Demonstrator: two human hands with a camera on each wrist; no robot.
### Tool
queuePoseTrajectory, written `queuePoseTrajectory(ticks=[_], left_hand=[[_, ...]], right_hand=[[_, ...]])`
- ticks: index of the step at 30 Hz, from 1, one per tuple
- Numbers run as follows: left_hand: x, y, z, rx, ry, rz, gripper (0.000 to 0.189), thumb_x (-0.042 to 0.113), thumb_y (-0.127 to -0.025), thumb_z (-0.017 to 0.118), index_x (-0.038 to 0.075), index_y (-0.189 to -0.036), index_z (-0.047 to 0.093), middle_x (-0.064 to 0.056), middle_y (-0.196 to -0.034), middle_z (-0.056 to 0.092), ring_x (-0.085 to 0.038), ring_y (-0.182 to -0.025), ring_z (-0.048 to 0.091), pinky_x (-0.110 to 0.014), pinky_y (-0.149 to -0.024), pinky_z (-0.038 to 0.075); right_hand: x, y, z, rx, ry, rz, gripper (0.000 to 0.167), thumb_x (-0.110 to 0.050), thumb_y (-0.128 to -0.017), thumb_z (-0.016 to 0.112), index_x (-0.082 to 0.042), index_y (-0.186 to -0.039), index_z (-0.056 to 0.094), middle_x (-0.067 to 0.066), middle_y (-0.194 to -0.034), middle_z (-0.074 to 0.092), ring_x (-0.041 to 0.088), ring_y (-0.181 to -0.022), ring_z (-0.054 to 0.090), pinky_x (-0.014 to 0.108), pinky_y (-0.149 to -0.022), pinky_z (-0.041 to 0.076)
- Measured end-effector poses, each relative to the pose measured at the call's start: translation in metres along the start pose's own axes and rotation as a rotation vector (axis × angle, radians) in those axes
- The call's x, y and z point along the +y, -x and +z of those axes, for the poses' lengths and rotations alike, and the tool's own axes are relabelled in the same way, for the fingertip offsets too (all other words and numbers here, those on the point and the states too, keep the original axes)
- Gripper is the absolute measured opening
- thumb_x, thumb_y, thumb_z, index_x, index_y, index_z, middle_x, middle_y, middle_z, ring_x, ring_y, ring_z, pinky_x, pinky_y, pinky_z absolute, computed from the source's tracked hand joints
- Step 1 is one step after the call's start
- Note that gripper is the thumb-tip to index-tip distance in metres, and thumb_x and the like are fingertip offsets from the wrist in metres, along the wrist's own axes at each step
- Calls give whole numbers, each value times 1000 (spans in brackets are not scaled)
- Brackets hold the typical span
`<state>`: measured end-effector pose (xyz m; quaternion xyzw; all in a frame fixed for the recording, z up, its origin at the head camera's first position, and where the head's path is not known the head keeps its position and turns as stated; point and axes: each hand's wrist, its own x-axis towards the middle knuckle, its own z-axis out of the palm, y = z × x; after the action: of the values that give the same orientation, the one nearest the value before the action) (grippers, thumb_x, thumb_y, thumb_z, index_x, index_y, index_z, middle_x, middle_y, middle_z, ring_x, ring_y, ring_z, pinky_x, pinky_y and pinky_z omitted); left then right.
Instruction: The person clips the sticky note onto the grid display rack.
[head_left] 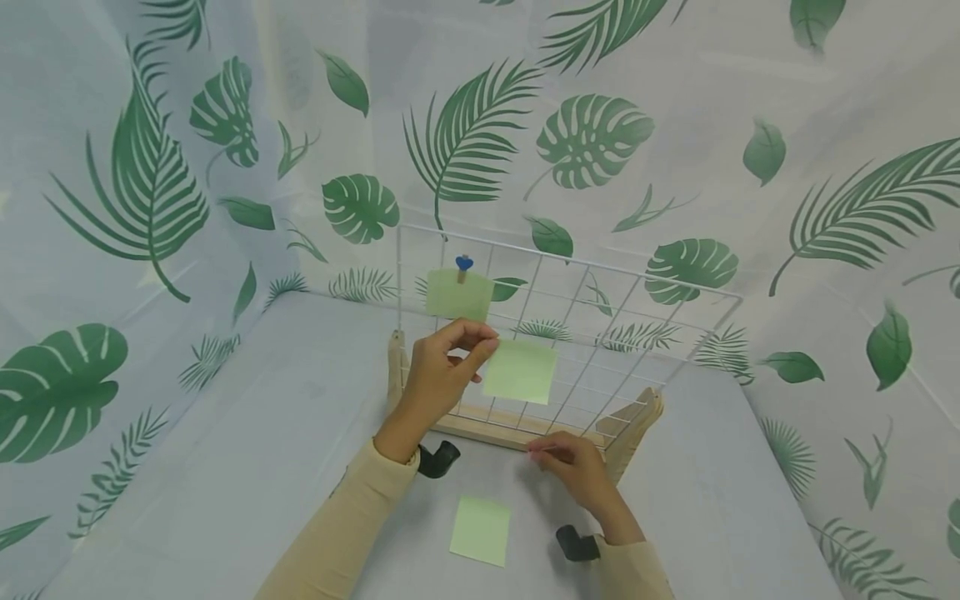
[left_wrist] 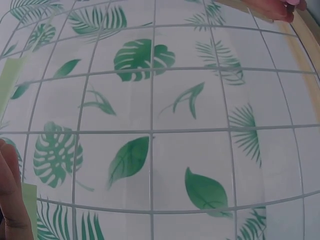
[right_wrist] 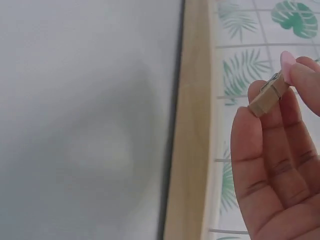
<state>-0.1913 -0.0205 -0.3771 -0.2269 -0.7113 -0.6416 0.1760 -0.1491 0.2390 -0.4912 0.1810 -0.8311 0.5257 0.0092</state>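
In the head view my left hand (head_left: 442,362) pinches a pale green sticky note (head_left: 522,371) by its upper left corner, in front of a white wire grid (head_left: 585,333). Only some fingers of that hand (left_wrist: 11,192) show in the left wrist view. Lower and to the right, my right hand (head_left: 577,471) holds a small wooden clothespin (right_wrist: 270,97) with a pink end between thumb and fingers. Another green note (head_left: 450,293) hangs on the grid's upper left, under a clothespin with a blue heart (head_left: 464,263). One more note (head_left: 480,532) lies on the table.
The grid stands in a wooden base (head_left: 480,429) with a side foot (head_left: 633,429) at the right and another (head_left: 395,371) at the left. White cloth with green leaf prints (head_left: 592,142) hangs behind and beside the white table (head_left: 300,400).
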Motion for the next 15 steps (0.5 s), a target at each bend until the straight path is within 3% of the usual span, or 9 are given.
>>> queuePoseTrajectory(ticks=[7, 15], left_hand=[[1, -2, 0, 10, 2, 1, 10, 7, -104, 73, -2, -108, 74, -15, -101, 78, -26, -88, 72, -29, -59, 61], [3, -3, 0, 12, -7, -2, 10, 8, -104, 73, -1, -108, 75, -14, -101, 78, -24, -88, 72, -29, -59, 61]], right_hand=[[-15, -2, -4, 45, -28, -30, 11, 11, -96, 73, 12, -107, 75, 25, -106, 77, 3, -94, 72, 18, -84, 59], [-36, -3, -9, 113, 18, 46, 11, 5, -97, 76, 6, -108, 76, 20, -109, 78, 3, -96, 70, 19, -87, 58]])
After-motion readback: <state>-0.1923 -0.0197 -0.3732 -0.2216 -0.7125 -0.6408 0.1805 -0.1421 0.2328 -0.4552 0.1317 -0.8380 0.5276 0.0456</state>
